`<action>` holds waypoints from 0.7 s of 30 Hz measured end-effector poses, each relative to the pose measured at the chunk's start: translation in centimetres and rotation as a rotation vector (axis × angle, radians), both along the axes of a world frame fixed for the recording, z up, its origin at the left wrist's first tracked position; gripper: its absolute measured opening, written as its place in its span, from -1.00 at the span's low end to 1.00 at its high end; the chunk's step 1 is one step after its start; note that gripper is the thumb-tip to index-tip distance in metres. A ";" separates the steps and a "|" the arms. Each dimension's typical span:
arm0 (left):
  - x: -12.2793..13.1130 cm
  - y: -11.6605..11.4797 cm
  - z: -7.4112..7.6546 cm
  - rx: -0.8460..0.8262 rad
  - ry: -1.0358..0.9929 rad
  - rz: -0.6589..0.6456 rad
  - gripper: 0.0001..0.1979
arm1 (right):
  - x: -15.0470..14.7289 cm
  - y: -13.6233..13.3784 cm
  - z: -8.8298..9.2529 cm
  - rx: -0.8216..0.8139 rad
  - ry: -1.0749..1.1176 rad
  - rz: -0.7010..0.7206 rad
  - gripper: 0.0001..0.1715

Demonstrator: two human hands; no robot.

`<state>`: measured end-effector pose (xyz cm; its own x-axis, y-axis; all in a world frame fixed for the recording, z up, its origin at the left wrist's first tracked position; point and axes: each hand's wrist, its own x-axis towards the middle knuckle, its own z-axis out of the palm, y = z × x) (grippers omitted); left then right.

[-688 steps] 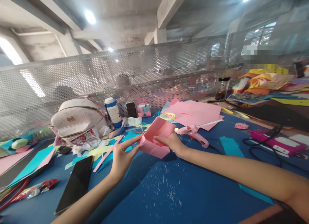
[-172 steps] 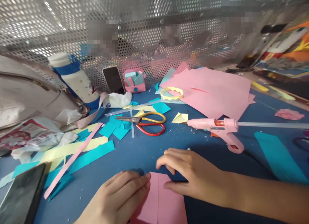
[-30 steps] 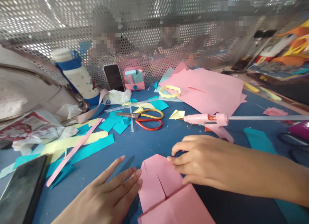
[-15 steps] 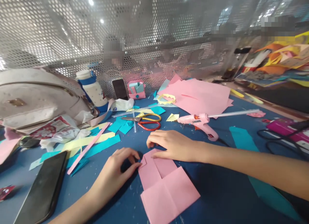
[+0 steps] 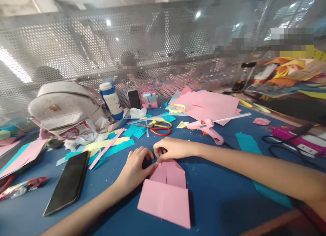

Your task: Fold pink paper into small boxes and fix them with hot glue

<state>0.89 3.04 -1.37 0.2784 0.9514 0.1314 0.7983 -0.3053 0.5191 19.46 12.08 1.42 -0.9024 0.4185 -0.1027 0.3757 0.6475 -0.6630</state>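
A folded pink paper (image 5: pixel 164 202) lies on the blue table in front of me, its wide flap toward me and its narrower end with slanted corners away. My left hand (image 5: pixel 137 166) is at the upper left edge, thumb pressed on the paper and fingers curled. From the right, my right hand (image 5: pixel 173 148) reaches over the far end, with thumb and bent fingers pinching the edge there. The fingertips of both hands nearly meet, and they cover part of that end. Just beyond the right hand rest scissors (image 5: pixel 161 129) with red and yellow handles and a pink glue gun (image 5: pixel 206 126) holding a long glue stick.
Left are a black phone (image 5: pixel 67 183), paper strips (image 5: pixel 119 151) and a white backpack (image 5: pixel 63 108). A bottle (image 5: pixel 112 102) stands by the perforated screen (image 5: pixel 152 42). Pink sheets (image 5: pixel 206 102) lie behind the glue gun. At right sits a magenta power strip (image 5: pixel 292 137) with black cable.
The folded pink paper has turned so its wide flap points more squarely toward me. Both hands stay at its far end, the left now closer to the right. The camera view has tilted up.
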 end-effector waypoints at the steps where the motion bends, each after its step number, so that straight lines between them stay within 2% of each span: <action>1: 0.0 0.0 0.0 -0.006 -0.010 0.002 -0.96 | 0.2 -0.2 -0.3 -0.037 0.034 -0.023 -0.93; 4: 0.1 -0.1 0.0 -0.017 -0.036 0.014 -0.97 | 0.8 -0.7 -1.4 -0.088 0.134 -0.091 -0.87; 7: 0.1 -0.1 -0.1 0.005 -0.047 0.018 -0.94 | 1.1 -1.0 -1.9 -0.021 0.140 -0.067 -0.82; 12: 0.0 -0.1 -0.2 0.006 -0.032 0.012 -0.83 | 1.0 -1.6 -1.5 0.175 0.042 -0.038 -0.72; 21: -0.2 -0.2 0.2 -0.032 -0.040 -0.012 -0.82 | 1.3 -3.1 -0.2 0.231 -0.039 -0.120 -0.71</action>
<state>0.69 2.85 -1.16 0.2846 0.9520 0.1123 0.7732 -0.2972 0.5602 20.73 8.94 1.21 -0.8424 0.5383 -0.0253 0.4809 0.7296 -0.4863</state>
